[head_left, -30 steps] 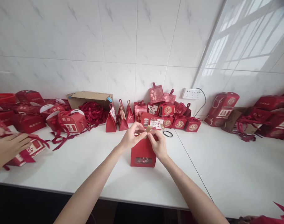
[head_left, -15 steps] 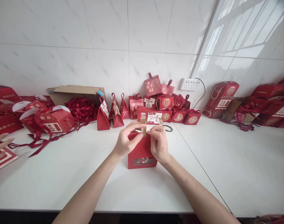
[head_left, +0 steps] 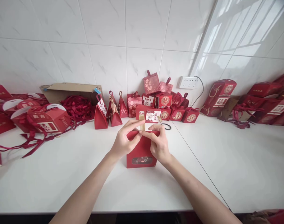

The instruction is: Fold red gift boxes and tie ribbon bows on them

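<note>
A red gift box (head_left: 141,150) with a clear oval window low on its front stands upright on the white table in front of me. At its top edge, my left hand (head_left: 126,139) pinches a gold ribbon loop (head_left: 142,124) between thumb and fingers. My right hand (head_left: 158,143) is at the upper right of the box, its index finger stretched to the base of the loop and touching near my left fingertips. Whatever lies between the fingertips is too small to make out. Behind the loop is a red box flap with a white label (head_left: 152,116).
Small red boxes (head_left: 165,100) are stacked by the wall, with triangular boxes (head_left: 101,116) to their left. A cardboard box (head_left: 72,88) with dark red ribbons stands further left. More red boxes lie at both sides. A black ring (head_left: 166,126) lies behind my right hand.
My right index finger has stretched out leftward to the base of the gold loop. The other person's hand at the left edge is out of view. The view has shifted slightly.
</note>
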`<action>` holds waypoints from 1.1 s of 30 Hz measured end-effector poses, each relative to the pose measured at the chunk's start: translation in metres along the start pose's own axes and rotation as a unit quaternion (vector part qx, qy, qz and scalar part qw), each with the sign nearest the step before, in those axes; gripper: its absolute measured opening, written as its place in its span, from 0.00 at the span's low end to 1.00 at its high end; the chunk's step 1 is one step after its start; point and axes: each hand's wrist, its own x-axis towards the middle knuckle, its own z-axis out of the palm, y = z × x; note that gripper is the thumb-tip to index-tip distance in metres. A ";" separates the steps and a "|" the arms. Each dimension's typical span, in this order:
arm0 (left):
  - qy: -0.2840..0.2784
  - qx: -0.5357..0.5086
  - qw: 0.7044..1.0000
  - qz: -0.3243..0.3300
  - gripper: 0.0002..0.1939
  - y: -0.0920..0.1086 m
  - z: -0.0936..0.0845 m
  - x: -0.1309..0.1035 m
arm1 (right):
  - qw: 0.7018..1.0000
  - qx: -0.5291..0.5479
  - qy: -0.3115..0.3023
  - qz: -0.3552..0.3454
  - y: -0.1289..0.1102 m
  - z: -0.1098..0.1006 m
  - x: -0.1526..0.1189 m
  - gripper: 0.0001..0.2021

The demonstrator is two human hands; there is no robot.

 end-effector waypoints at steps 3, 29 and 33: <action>-0.002 0.003 1.000 -0.007 0.20 0.000 0.000 -0.001 | 0.999 0.020 0.008 0.026 -0.002 -0.001 0.000 0.21; -0.006 -0.017 0.999 -0.043 0.19 0.001 0.000 -0.002 | 0.986 0.045 0.023 0.160 -0.011 -0.001 0.007 0.06; -0.009 -0.033 0.999 -0.040 0.19 0.001 0.000 -0.002 | 0.982 0.062 0.020 0.178 -0.012 -0.002 0.008 0.06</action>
